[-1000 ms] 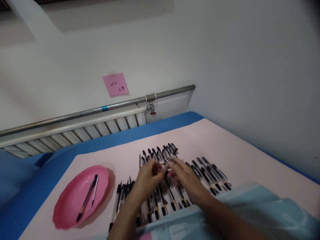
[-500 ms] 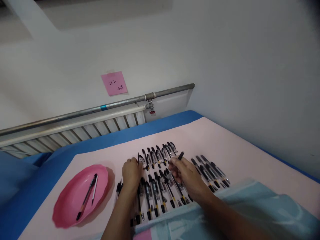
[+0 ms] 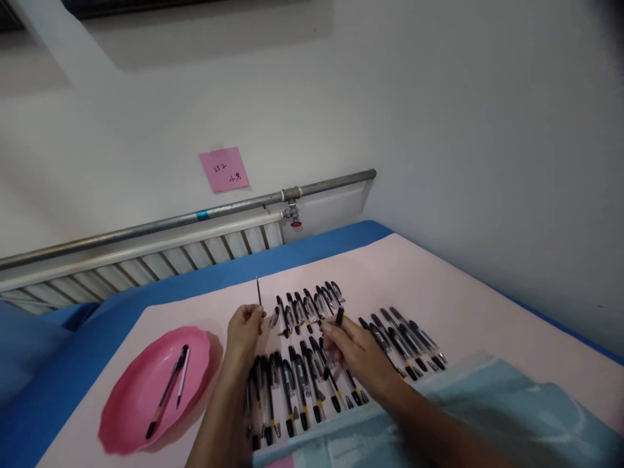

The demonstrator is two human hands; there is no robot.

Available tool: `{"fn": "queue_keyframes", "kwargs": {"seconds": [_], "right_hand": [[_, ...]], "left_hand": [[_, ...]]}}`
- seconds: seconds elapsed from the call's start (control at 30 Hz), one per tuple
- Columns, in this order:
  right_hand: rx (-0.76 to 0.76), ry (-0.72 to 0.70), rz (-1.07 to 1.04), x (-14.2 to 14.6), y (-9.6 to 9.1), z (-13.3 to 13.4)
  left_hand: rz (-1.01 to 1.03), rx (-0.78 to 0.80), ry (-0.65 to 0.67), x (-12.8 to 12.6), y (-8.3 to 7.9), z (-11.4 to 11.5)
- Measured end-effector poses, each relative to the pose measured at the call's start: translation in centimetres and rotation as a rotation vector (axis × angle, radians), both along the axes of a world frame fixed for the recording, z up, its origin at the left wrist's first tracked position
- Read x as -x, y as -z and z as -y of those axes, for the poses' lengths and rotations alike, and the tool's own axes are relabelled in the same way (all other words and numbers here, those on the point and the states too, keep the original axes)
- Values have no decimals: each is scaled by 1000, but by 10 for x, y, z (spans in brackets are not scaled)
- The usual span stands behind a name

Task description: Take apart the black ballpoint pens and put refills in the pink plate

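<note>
My left hand (image 3: 245,331) is closed in a pinch on a thin dark pen refill (image 3: 259,294) that sticks up from its fingers. To its right, my right hand (image 3: 351,354) is closed round a clear pen barrel (image 3: 335,331) with a black end, held above the rows. Several black pens (image 3: 302,377) lie side by side in rows on the pink sheet (image 3: 414,273), under and around both hands. More pens (image 3: 414,341) lie to the right of my right hand.
A pink oval dish (image 3: 136,403) at the left holds a black pen (image 3: 166,393) and a white refill (image 3: 182,385). A blue mattress edge (image 3: 195,276), a radiator (image 3: 146,257) with a metal pipe, and a pink note (image 3: 223,169) on the wall lie beyond. Light blue cloth (image 3: 487,422) covers the near right.
The hands, joined on one pen a second ago, have drawn apart. The left hand now holds the thin refill upright to the left; the right keeps the barrel.
</note>
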State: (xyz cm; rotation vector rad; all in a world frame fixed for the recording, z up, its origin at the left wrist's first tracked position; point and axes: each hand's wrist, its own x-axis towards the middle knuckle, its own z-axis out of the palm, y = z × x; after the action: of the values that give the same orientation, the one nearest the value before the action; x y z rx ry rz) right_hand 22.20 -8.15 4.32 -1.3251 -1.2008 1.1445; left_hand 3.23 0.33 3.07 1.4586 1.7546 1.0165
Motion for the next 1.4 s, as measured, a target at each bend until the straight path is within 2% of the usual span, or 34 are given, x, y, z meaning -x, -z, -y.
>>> {"fn": "queue_keyframes", "kwargs": {"seconds": [0.1,0.13,0.27,0.37,0.5,1.4], "right_hand": [[-112,-87,180,0,-3,5],[-155,-118,236,0,-5,7],[-261,-184,379,-1,-11,14],[-265,-196,463,-2,-12,17],[-280,-225,527,-2,-13,19],[-269,-207,531,-1,-11,19]], "left_hand": [[693,93,123,-12,-13,12],[856,133,172,-17,-18,17],[1062,186,342,-36,-38,37],[1097,171,398,-44,-48,48],[1105,146,371,-47,-54,56],[1101,145,345,-47,-52,56]]}}
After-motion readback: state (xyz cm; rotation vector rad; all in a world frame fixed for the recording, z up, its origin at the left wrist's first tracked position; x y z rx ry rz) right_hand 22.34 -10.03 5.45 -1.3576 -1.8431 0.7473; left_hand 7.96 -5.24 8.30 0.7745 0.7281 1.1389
